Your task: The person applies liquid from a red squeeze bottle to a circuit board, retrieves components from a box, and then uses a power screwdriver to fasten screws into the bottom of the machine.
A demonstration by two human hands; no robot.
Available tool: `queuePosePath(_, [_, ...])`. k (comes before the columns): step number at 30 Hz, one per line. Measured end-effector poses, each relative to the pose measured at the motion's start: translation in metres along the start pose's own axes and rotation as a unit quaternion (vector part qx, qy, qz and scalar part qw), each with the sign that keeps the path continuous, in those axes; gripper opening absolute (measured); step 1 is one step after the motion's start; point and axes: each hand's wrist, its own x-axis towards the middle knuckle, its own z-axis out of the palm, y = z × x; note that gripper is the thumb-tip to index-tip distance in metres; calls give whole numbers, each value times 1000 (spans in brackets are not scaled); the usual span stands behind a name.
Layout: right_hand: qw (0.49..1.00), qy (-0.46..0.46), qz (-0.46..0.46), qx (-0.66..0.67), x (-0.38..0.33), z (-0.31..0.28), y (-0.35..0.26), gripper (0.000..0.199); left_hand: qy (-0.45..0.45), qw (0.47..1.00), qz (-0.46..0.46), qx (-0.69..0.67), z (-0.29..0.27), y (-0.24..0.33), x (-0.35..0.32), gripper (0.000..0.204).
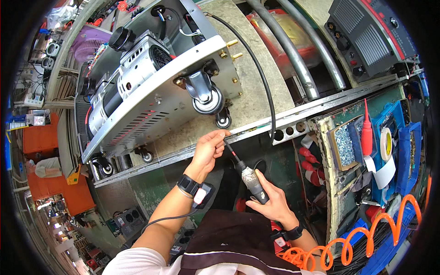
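Note:
My right hand is wrapped around a power screwdriver, whose long thin bit points up and to the left. Close to the bit's tip, my left hand is closed in a pinch; anything between its fingertips is too small to make out. Just beyond them a grey metal machine housing rests tilted on the bench, its slotted panel facing me. Caster wheels are mounted on it, the largest caster above my left hand and a smaller caster right by my fingers. Inside the housing sits a silver motor unit.
A black cable curves down over the bench edge. On the right are an open box of small metal fasteners, a red squeeze bottle, a tape roll and blue bins. An orange coiled hose stretches across the lower right.

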Motion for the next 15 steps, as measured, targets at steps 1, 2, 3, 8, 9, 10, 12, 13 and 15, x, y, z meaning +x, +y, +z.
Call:
queuePosePath(1, [999, -11, -3, 43, 0, -1, 5, 87, -11, 1000, -10, -20, -2, -1, -1, 22])
queuePosePath(2, [996, -22, -6, 86, 0, -2, 9, 88, -21, 999, -21, -40, -2, -1, -1, 22])
queuePosePath(3, [996, -22, -4, 88, 0, -3, 10, 88, -20, 999, -22, -39, -1, -3, -1, 22])
queuePosePath(8, [978, -67, 85, 178, 4, -9, 7, 87, -16, 996, 32, -76, 8, -6, 1, 22])
queuePosePath(9, [978, -67, 83, 178, 5, -6, 12, 87, 9, 999, 33, -27, 9, -5, 3, 21])
queuePosePath(10, [990, -42, 34, 131, 6, -4, 17, 87, 9, 999, 36, -27, 8, -5, 3, 21])
queuePosePath(12, [996, -16, -21, 80, 8, -2, 23, 87, -13, 999, 23, -34, 6, -4, 3, 22])
queuePosePath(13, [991, -36, 5, 130, 8, -6, 22, 87, -14, 999, 29, -35, 6, -4, 3, 22])
queuePosePath(15, [984, -56, 21, 170, 13, -4, 30, 87, -36, 993, 68, -89, 5, -7, 6, 22])
